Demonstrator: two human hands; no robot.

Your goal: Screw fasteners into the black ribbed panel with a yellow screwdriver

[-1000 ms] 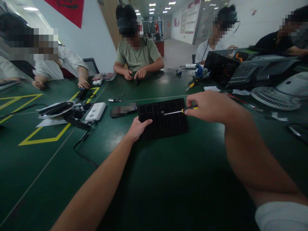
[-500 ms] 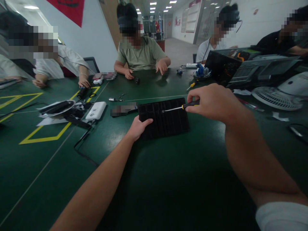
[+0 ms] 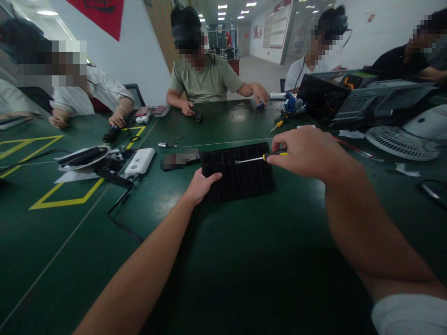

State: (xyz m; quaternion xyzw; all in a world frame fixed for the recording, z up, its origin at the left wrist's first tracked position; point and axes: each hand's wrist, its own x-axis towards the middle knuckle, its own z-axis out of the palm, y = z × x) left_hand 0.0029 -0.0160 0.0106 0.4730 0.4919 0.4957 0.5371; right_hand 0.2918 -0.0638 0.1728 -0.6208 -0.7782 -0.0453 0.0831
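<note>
A black rectangular case with ribbed compartments lies open in front of me, slightly turned on the table. My left hand grips its left edge, the thumb on top and the other fingers hidden underneath. In my right hand is a screwdriver with a black and yellow handle, held nearly level. Its metal shaft points left, and the tip is over the middle of the case at a small shiny spot; whether it touches I cannot tell.
Left of the case lie a white power bank, a bundle of cables and papers and small metal bits. Ahead on the right are a yellow screwdriver, a computer case and a white fan. Several people sit around the table.
My right hand and the screwdriver have barely shifted, and the case stays in place. Across the table, a person's hand has reached over to a small blue item.
</note>
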